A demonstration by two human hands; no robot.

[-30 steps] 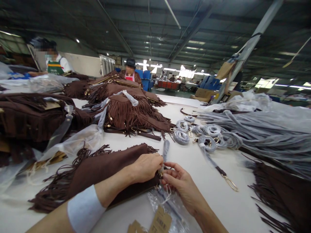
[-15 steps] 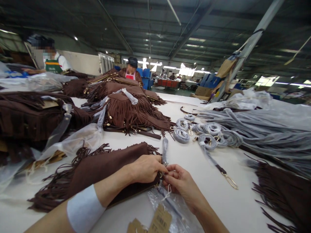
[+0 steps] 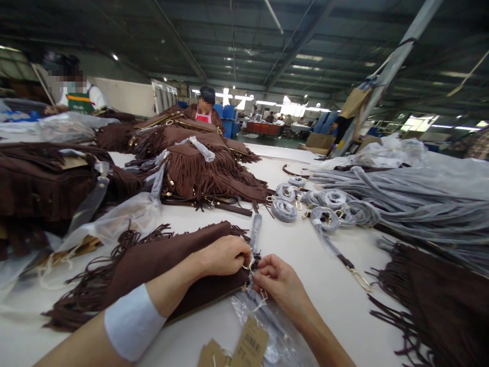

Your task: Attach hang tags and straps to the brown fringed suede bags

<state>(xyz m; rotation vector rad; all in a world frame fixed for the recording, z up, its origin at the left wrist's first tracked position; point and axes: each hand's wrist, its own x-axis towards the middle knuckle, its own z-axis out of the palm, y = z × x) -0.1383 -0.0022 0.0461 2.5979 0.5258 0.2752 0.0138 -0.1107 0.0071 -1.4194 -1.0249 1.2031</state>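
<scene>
**Partway at the bag's corner**

Our left hand [image 3: 226, 256] pinches a gold clasp [image 3: 250, 264] at the corner of the fringed bag [image 3: 153, 265] on the table [image 3: 294, 244]; our right hand's [image 3: 281, 283] grip we cannot tell. The wrapped strap [image 3: 255, 232] reaches there, handling seemingly unfinished

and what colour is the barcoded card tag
The card tag is tan, best in the head view.

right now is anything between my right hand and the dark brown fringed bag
Only gold metal fittings, at the corner of the dark brown fringed bag, beside your right hand; nothing else visible blocks the way.
</scene>
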